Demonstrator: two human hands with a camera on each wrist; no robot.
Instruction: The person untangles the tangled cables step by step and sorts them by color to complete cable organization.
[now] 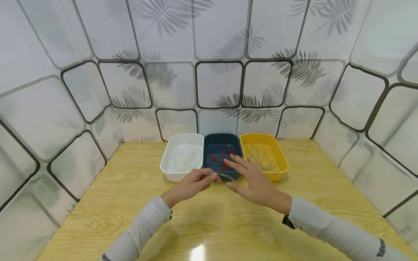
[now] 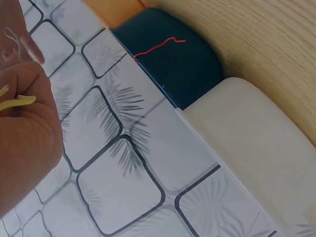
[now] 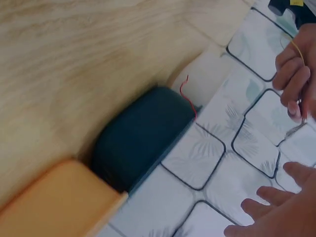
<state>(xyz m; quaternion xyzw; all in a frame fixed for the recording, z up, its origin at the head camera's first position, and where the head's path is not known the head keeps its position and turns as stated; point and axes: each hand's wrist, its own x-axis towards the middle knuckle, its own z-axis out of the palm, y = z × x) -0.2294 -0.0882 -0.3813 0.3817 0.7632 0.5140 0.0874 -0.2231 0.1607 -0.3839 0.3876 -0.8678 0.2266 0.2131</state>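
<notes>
Between thumb and fingers my left hand (image 1: 193, 185) pinches a small bundle of thin strings (image 1: 225, 175) in front of the trays. They look pale in the head view and trail toward the right hand. A yellow string end (image 2: 19, 102) pokes out of the left fist in the left wrist view. My right hand (image 1: 258, 183) is spread beside them, fingers apart and holding nothing, overlapping the blue and yellow trays in the head view. The dark blue tray (image 1: 209, 139) holds red strings (image 1: 213, 158); one red string (image 3: 185, 96) hangs over its rim.
A white tray (image 1: 167, 165) with pale yellowish strings stands left of the blue one. On the right, a yellow tray (image 1: 281, 163) holds brownish-grey strings (image 1: 261, 159). All three sit side by side on a wooden table (image 1: 130, 181), before a patterned curtain wall (image 1: 218, 85).
</notes>
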